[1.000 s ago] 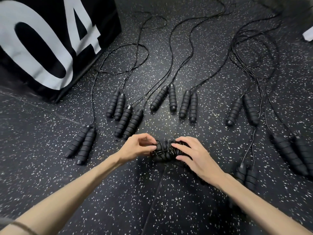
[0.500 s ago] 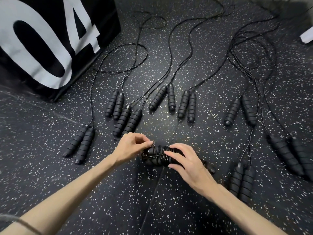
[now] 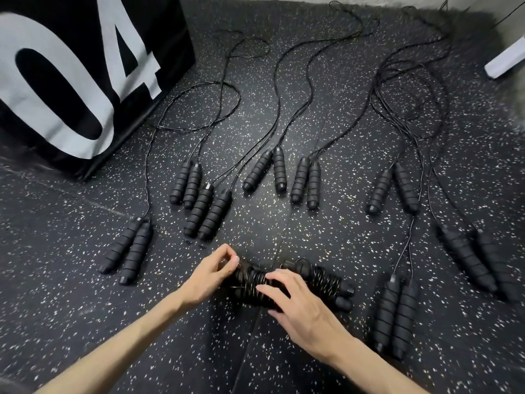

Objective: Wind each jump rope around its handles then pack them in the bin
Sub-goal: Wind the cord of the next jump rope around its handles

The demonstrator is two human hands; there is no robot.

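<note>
- The wound jump rope (image 3: 287, 282) is held on the floor (image 3: 284, 351) under the right hand (image 3: 301, 305), fingers curled over its coils.
- The cord end is pinched by the left hand (image 3: 213, 273) at the bundle's left end.
- Winding is judged nearly finished; tucking, then the bin (image 3: 85, 81) up-left, is called for.

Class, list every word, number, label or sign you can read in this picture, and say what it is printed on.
"04": large white digits on the black box at the far left of the floor; the 0 is cut off by the picture's edge.
Nothing readable shows on the jump rope handles, the wound rope or the white object at the far right.
</note>
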